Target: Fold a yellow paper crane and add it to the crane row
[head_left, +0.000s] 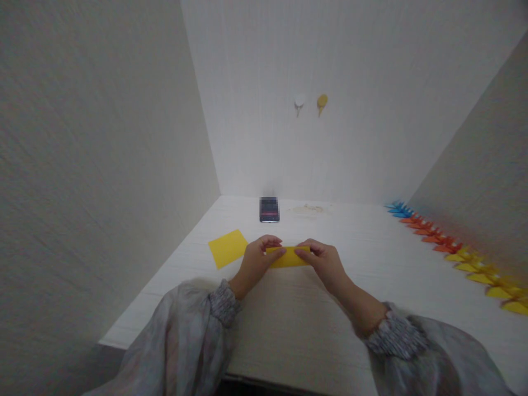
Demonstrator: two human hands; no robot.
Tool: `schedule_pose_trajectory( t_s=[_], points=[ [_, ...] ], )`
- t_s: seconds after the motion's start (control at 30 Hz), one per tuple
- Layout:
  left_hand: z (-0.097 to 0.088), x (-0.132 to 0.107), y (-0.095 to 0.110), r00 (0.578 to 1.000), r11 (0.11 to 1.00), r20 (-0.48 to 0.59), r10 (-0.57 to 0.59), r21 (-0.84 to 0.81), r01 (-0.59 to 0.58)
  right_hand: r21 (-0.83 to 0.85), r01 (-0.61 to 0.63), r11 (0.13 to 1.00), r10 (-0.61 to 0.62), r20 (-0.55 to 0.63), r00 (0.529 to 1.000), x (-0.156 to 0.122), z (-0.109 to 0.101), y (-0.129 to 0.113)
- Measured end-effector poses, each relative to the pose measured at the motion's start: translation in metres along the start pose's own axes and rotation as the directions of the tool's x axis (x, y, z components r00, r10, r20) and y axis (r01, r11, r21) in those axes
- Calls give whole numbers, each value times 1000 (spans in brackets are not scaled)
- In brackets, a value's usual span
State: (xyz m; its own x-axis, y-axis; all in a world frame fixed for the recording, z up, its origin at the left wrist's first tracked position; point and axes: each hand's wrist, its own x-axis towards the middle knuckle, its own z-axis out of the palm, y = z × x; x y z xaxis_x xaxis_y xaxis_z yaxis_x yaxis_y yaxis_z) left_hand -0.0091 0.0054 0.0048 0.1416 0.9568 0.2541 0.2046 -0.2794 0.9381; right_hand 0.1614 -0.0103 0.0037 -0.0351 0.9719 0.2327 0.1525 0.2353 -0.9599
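Observation:
A folded strip of yellow paper [289,257] lies on the pale wooden table [289,324] between my hands. My left hand [259,258] pinches its left end, fingers curled over the top edge. My right hand [324,259] pinches the right end the same way. Both wrists come out of grey patterned sleeves. A flat square of yellow paper [227,248] rests on the table just left of my left hand, untouched.
A dark phone [269,209] lies at the back of the table near the wall. A row of several folded paper figures, blue, orange and yellow [449,247], runs along the right wall. Two small hooks [310,103] hang on the back wall.

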Motion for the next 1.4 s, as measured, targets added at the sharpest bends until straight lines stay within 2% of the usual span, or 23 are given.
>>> schedule_pose_trajectory(
  t_s=[0.07, 0.17, 0.27, 0.33, 0.4, 0.47, 0.57, 0.63, 0.77, 1.0, 1.13, 1.27, 1.4],
  points=[
    [-1, -1, 1, 999, 988, 42, 26, 153, -32, -96, 56, 994, -54, 18, 998, 0, 0, 1],
    [-3, -4, 3, 994, 959, 88, 58, 273, -80, -196, 146, 970, -140, 44, 989, 1, 0, 2],
    [-5, -4, 4, 979, 890, 79, 189, 408, -205, -323, 325, 889, -311, 96, 946, 4, -1, 6],
    [-7, -4, 3, 943, 811, 130, 306, 482, -330, -435, 476, 764, -447, 175, 877, 5, -4, 8],
    [-9, -3, 2, 888, 726, 225, 402, 512, -458, -518, 588, 621, -527, 279, 803, 6, -7, 10],
    [-11, -3, 2, 828, 645, 335, 451, 519, -561, -553, 654, 517, -547, 375, 749, 6, -9, 12],
    [-14, -4, 4, 749, 547, 504, 430, 515, -660, -542, 707, 453, -514, 489, 705, 5, -11, 13],
    [-15, -6, 5, 722, 515, 586, 368, 518, -683, -512, 727, 456, -487, 541, 686, 4, -11, 13],
    [-15, -12, 7, 711, 505, 658, 247, 539, -674, -453, 731, 510, -446, 587, 676, 1, -10, 14],
    [-14, -18, 7, 720, 575, 676, 156, 531, -622, -421, 643, 639, -319, 617, 720, -9, -22, 14],
    [-17, -19, 8, 713, 617, 688, 134, 505, -603, -432, 592, 680, -235, 637, 734, -11, -23, 14],
    [-20, -19, 7, 694, 625, 711, 114, 492, -606, -445, 599, 665, -195, 671, 715, -10, -22, 11],
    [-22, -20, 10, 666, 618, 734, 135, 463, -636, -421, 629, 654, -183, 719, 671, -10, -24, 7]
  ],
)
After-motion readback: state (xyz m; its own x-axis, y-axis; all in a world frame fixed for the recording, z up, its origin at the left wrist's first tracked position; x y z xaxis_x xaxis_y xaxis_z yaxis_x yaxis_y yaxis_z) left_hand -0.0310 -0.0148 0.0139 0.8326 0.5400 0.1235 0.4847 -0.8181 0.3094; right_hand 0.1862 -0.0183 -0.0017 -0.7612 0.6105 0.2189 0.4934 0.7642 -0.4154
